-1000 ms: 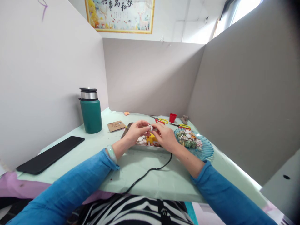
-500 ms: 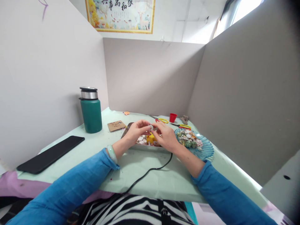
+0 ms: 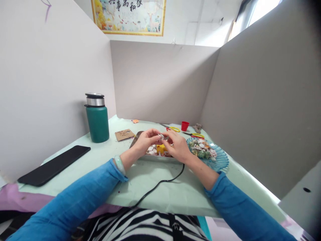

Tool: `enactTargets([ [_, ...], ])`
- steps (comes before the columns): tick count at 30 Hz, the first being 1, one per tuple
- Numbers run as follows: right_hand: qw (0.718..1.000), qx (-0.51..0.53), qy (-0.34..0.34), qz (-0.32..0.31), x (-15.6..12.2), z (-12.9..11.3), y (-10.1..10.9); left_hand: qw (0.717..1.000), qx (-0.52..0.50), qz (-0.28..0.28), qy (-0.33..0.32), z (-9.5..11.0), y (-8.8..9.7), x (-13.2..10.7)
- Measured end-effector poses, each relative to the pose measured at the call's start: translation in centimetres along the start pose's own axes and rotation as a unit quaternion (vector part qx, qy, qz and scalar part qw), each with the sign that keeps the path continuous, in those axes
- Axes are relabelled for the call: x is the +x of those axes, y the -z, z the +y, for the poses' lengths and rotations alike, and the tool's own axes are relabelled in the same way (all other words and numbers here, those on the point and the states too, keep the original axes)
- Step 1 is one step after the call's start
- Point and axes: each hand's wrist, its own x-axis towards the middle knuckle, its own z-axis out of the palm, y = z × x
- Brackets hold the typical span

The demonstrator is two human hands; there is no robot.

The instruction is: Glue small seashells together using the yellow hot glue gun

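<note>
Both hands meet above a shallow metal tray (image 3: pixel 160 158) in the middle of the table. My left hand (image 3: pixel 147 140), with a pale green bangle at its wrist, pinches a small whitish piece (image 3: pixel 162 136) between thumb and fingers. From the other side my right hand (image 3: pixel 177 143) closes its fingertips on the same piece. It is too small to name and partly covered by fingers. White bits (image 3: pixel 151 150) and a yellow object (image 3: pixel 162 149) lie in the tray beneath. Close to the right hand stands a blue glass plate (image 3: pixel 222 156) heaped with shells and beads (image 3: pixel 202 149).
A green bottle (image 3: pixel 97 124) and a black phone-like slab (image 3: pixel 55 164) are on the left, near a brown card (image 3: pixel 124 134). Yellow-handled scissors (image 3: pixel 198 135), another pair (image 3: pixel 174 129) and a red cup (image 3: pixel 185 126) lie behind. A black cable (image 3: pixel 160 182) crosses the front; grey partitions (image 3: pixel 163 80) enclose the table.
The small piece has turned slightly between the fingertips, and a thin light edge now shows by the left thumb. Arms and surrounding objects stay where they were.
</note>
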Motion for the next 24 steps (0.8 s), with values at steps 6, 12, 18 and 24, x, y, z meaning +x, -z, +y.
enactTargets([
  [6,0.999,0.024,-0.036,0.008,0.18,0.20,0.08,1.000,0.002,0.018,0.024,0.01,-0.06,0.15],
  [12,0.998,0.032,-0.045,0.011,0.30,0.24,0.09,0.997,0.053,0.048,0.001,0.28,-0.36,-0.08],
  [18,0.999,0.003,-0.041,0.008,0.22,0.33,-0.08,0.939,0.294,0.092,-0.154,0.45,-0.43,-0.07],
  [24,0.999,-0.010,-0.036,0.002,0.25,0.07,0.13,0.829,0.485,0.074,-0.270,0.65,-0.42,-0.49],
])
